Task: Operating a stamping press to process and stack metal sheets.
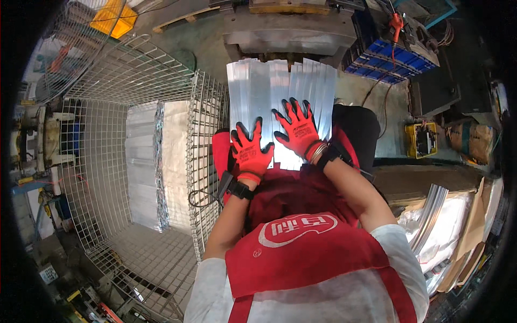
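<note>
Across my lap lies a spread of long, flat, shiny metal strips, overlapping side by side with uneven far ends. My left hand, in a red glove with black fingertips, rests with fingers spread on the near left part of the strips. Further right and slightly farther out, my right hand, gloved alike, lies with its fingers spread on the strips too. Neither hand is closed around anything. A dark band with a small box is strapped on each wrist.
To my left stands a large wire mesh basket holding stacked metal strips and a beige sheet. A heavy metal machine is straight ahead. Blue crates and a yellow bin sit right; more strips lie in an open cardboard box.
</note>
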### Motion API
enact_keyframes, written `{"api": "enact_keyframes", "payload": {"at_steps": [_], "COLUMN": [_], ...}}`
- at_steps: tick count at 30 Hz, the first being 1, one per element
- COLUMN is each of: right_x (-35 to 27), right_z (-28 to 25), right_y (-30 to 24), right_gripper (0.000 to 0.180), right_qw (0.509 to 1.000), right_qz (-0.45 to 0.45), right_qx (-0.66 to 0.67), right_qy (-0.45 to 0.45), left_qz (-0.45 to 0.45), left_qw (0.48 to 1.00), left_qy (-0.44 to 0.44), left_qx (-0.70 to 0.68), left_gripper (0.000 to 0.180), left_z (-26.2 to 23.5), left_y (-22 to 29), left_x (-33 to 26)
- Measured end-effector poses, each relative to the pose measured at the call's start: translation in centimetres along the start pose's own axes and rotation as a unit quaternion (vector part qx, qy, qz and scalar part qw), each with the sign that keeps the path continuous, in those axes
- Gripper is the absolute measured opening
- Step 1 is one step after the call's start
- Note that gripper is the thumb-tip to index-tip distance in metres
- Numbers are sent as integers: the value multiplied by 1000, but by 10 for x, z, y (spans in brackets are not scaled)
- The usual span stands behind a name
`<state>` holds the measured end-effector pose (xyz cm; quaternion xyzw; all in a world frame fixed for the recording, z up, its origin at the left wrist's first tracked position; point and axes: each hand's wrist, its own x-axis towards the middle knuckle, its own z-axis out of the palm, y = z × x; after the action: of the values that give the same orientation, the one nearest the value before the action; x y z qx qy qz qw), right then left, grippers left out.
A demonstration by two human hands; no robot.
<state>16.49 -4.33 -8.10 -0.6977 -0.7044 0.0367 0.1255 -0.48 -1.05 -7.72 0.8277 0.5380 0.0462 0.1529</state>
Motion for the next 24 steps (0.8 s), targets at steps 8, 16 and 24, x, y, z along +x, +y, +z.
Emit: {"api": "enact_keyframes", "payload": {"at_steps": [8,16,24], "right_x": [0,-2,15], "right_z": [2,11,-14], "right_y": [-7,6,23], "right_gripper": [64,69,81], "right_qw": [991,998,955], "right_qz": [92,53,224], "right_qx": [-66,-10,4], "right_qy": [-67,-38,193], "left_qz": [-12,4,-16], "left_qw": [1000,1000,999], "left_qy": [-13,1,-35], "left_qx": [6,11,-15], "left_gripper": [83,86,84], "left_z": [-2,-4,-14], "left_y": [2,3,3], "left_x": [0,0,-1]}}
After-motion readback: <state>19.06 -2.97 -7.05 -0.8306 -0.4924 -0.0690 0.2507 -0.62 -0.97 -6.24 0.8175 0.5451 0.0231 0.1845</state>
